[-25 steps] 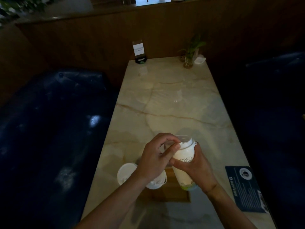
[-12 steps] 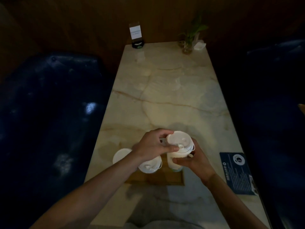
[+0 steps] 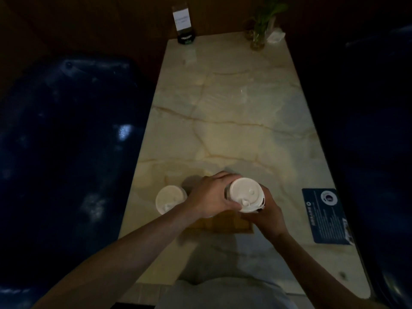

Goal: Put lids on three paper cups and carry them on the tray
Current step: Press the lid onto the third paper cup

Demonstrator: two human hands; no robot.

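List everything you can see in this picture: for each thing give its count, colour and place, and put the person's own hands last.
Held cup: one, white, lid on, above the near end of the table, between both hands.
Second cup: one, white, lidded, left of the hands.
Tray: one, brown wood, under the hands, mostly hidden.
Table: one, pale marble with tan veins, centre.
Card: one, dark blue, near right table edge.
Sign stand: one, white on a dark base, far left corner.
Plant: one, green, in a glass, far right corner.
Seats: dark blue, either side.
Left hand: grips the held cup's lid rim.
Right hand: holds the held cup's side.
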